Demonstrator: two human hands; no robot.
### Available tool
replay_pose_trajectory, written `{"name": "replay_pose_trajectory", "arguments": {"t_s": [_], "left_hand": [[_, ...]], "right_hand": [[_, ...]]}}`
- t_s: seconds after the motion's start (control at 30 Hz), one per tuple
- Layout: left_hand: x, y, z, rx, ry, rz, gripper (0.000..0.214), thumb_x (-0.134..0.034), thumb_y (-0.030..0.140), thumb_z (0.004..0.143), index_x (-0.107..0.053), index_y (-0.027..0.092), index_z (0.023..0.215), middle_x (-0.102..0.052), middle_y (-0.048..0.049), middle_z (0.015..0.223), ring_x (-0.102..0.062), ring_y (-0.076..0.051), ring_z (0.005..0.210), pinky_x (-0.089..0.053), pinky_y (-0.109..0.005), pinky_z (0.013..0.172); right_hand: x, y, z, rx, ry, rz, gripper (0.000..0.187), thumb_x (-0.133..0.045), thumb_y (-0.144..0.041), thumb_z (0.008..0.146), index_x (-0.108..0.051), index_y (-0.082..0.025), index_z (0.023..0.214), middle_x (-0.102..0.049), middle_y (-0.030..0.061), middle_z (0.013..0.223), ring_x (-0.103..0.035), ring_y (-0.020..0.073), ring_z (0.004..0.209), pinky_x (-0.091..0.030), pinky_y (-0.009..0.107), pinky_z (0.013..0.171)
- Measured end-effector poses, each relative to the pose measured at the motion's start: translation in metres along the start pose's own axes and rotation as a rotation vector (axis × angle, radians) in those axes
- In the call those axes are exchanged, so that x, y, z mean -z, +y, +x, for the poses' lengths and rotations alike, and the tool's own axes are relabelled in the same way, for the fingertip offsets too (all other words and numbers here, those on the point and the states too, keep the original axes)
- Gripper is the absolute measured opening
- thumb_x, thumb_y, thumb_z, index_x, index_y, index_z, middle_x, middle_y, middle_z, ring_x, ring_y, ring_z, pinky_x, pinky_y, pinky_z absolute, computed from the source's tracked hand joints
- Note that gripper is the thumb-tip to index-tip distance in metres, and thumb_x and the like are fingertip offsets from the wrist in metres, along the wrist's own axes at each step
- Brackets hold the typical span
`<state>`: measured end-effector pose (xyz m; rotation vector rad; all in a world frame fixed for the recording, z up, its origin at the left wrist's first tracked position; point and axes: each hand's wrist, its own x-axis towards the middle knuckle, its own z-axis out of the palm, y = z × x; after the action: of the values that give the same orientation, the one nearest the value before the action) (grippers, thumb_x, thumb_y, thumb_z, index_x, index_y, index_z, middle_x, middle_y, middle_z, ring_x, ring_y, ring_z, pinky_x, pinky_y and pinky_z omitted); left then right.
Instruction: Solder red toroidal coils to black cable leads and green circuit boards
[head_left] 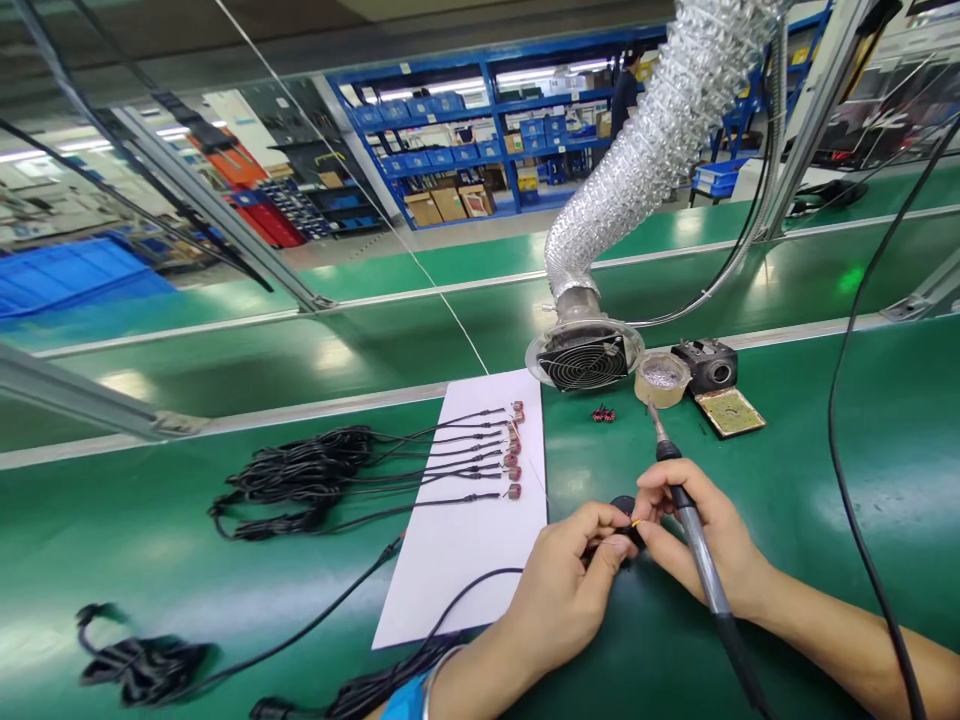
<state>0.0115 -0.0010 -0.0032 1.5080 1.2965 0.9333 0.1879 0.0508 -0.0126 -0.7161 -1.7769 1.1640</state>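
My left hand (566,585) is closed in a pinch on the end of a black cable (450,590), held over a small black round part (622,505) on the green bench. My right hand (701,540) grips a soldering iron (694,535), tip pointing up and away, while its fingertips pinch the same cable end, where a small yellow bit shows. The two hands meet at that point.
A white sheet (480,560) holds several black cables with small red coils (514,455) at their ends. Behind stand a fume fan (585,358) on a silver duct, a tape roll (661,378), a black iron stand (706,364), a sponge tray (729,411). Cable bundles (142,665) lie left.
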Motion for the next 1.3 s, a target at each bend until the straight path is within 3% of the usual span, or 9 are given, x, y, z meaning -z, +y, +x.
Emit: {"name": "replay_pose_trajectory", "arguments": {"t_s": [0.13, 0.2, 0.37, 0.47, 0.6, 0.8, 0.93, 1.07, 1.3], "left_hand": [[0.001, 0.002, -0.003, -0.172, 0.077, 0.353, 0.018, -0.045, 0.024, 0.095, -0.061, 0.02, 0.101, -0.07, -0.0054, 0.09, -0.062, -0.02, 0.078, -0.044, -0.033, 0.072], [0.0, 0.002, -0.004, -0.177, 0.085, 0.391, 0.018, -0.044, 0.024, 0.095, -0.059, 0.021, 0.105, -0.07, -0.0058, 0.092, -0.061, -0.021, 0.081, -0.043, -0.033, 0.074], [-0.008, 0.002, -0.005, 0.008, 0.0, 0.047, 0.024, -0.039, 0.039, 0.1, -0.052, 0.02, 0.098, -0.061, -0.0005, 0.072, -0.055, -0.015, 0.064, -0.038, -0.027, 0.06], [-0.013, -0.002, -0.006, 0.081, 0.014, -0.169, 0.033, -0.036, 0.049, 0.1, -0.049, 0.019, 0.097, -0.052, 0.0034, 0.064, -0.051, -0.012, 0.058, -0.038, -0.025, 0.058], [-0.017, -0.007, -0.01, 0.115, 0.048, -0.281, 0.038, -0.038, 0.055, 0.099, -0.047, 0.018, 0.099, -0.051, 0.0052, 0.059, -0.048, -0.011, 0.055, -0.039, -0.024, 0.058], [-0.01, -0.006, -0.004, 0.162, 0.024, -0.436, 0.043, -0.046, 0.059, 0.094, -0.048, 0.018, 0.107, -0.046, 0.0075, 0.057, -0.038, -0.01, 0.051, -0.032, -0.023, 0.054], [0.0, -0.001, 0.007, 0.196, 0.009, -0.462, 0.041, -0.059, 0.057, 0.086, -0.055, 0.016, 0.084, -0.042, 0.0057, 0.062, -0.034, -0.01, 0.059, -0.029, -0.024, 0.059], [0.006, 0.002, 0.013, 0.234, -0.078, -0.469, 0.044, -0.063, 0.058, 0.081, -0.052, 0.016, 0.073, -0.042, 0.0042, 0.066, -0.033, -0.01, 0.063, -0.026, -0.025, 0.061], [0.011, -0.002, 0.011, 0.259, -0.21, -0.454, 0.047, -0.063, 0.061, 0.078, -0.049, 0.017, 0.074, -0.033, 0.0065, 0.062, -0.024, -0.01, 0.059, -0.018, -0.026, 0.056]], "right_hand": [[0.001, -0.002, 0.002, -0.039, -0.032, -0.045, 0.042, -0.056, -0.004, 0.08, -0.048, -0.031, 0.112, -0.06, -0.006, 0.079, -0.059, 0.007, 0.066, -0.053, 0.018, 0.064], [-0.001, -0.001, 0.003, -0.026, -0.018, -0.063, 0.042, -0.057, -0.004, 0.079, -0.049, -0.03, 0.111, -0.061, -0.0062, 0.078, -0.06, 0.0069, 0.065, -0.053, 0.018, 0.063], [-0.014, 0.002, -0.001, 0.165, 0.181, -0.153, 0.03, -0.059, -0.005, 0.082, -0.05, -0.026, 0.102, -0.058, -0.0048, 0.077, -0.058, 0.0062, 0.059, -0.052, 0.017, 0.057], [-0.023, 0.005, -0.003, 0.3, 0.271, -0.269, 0.026, -0.06, -0.004, 0.082, -0.051, -0.023, 0.097, -0.057, -0.0034, 0.076, -0.057, 0.0073, 0.061, -0.051, 0.019, 0.058], [-0.03, 0.006, -0.005, 0.211, 0.297, -0.285, 0.022, -0.06, -0.009, 0.085, -0.048, -0.023, 0.099, -0.057, -0.0031, 0.075, -0.056, 0.0075, 0.058, -0.051, 0.019, 0.055], [-0.029, 0.006, -0.008, 0.106, 0.19, -0.218, 0.022, -0.059, -0.012, 0.087, -0.045, -0.025, 0.1, -0.058, -0.0042, 0.07, -0.056, 0.0083, 0.055, -0.051, 0.019, 0.052], [-0.016, 0.007, -0.006, 0.123, 0.078, -0.181, 0.027, -0.061, -0.011, 0.086, -0.048, -0.025, 0.105, -0.06, -0.002, 0.079, -0.061, 0.0096, 0.065, -0.054, 0.021, 0.061], [-0.004, 0.008, -0.001, 0.14, 0.032, -0.051, 0.032, -0.061, -0.009, 0.087, -0.049, -0.026, 0.112, -0.065, 0.0029, 0.095, -0.066, 0.0139, 0.085, -0.057, 0.027, 0.072], [-0.002, 0.014, 0.001, 0.148, -0.056, -0.063, 0.031, -0.058, -0.007, 0.089, -0.05, -0.027, 0.11, -0.067, 0.0, 0.088, -0.067, 0.0128, 0.076, -0.056, 0.028, 0.069]]}}
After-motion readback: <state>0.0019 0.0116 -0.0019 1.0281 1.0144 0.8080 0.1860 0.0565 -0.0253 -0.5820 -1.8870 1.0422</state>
